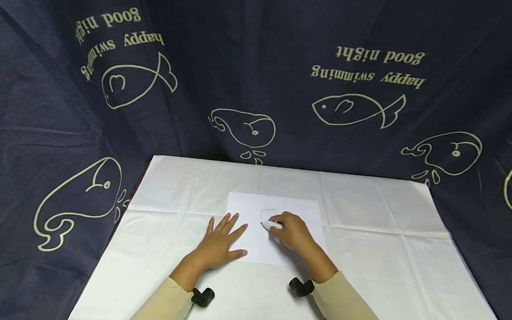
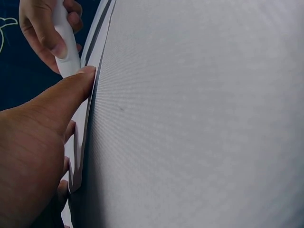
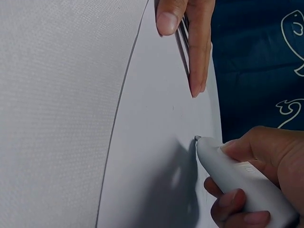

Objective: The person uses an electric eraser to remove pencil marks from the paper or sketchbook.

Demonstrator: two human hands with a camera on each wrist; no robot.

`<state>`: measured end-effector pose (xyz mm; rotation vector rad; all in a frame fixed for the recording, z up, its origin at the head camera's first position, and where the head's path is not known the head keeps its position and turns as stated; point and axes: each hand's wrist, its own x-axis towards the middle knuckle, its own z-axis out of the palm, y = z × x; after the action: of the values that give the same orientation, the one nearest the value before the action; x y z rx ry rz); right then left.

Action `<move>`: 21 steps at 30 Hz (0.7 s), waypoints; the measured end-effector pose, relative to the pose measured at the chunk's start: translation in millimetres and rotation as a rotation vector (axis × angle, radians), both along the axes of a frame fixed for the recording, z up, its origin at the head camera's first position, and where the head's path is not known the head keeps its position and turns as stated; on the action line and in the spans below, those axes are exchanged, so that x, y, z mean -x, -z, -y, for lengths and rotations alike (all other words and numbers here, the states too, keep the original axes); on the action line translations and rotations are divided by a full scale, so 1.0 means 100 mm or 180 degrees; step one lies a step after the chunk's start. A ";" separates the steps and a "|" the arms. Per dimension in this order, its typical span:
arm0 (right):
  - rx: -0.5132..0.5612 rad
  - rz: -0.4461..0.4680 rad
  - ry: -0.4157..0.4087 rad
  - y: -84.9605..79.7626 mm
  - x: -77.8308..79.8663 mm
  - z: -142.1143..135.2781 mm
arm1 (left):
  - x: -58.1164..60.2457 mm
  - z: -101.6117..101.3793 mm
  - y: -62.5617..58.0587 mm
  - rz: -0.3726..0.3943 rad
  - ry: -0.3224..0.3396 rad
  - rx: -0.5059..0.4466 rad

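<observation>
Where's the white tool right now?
In the head view, the white tool is in the right hand, over the paper, to the right of the spread left hand.

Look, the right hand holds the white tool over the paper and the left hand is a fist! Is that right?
Not quite: the left hand is spread open, as the head view shows. The right hand does hold the white tool over the paper.

A white tool [image 3: 243,183] leans tip-down on faintly marked paper [image 1: 261,246].
</observation>
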<state>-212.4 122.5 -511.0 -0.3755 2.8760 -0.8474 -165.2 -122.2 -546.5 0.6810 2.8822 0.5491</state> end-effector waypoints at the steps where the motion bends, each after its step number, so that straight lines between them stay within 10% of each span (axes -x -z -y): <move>1: 0.0000 0.0008 -0.0006 0.00 0.00 0.00 | 0.00 0.00 0.00 0.0000 0.0001 -0.0003; 21: -0.0009 0.0080 -0.0029 0.00 0.03 0.00 | 0.00 0.01 0.00 0.0031 -0.0001 -0.0042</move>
<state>-215.2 122.3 -511.1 -0.3746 2.8500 -0.8406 -165.3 -123.1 -546.6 0.6778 2.8722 0.5703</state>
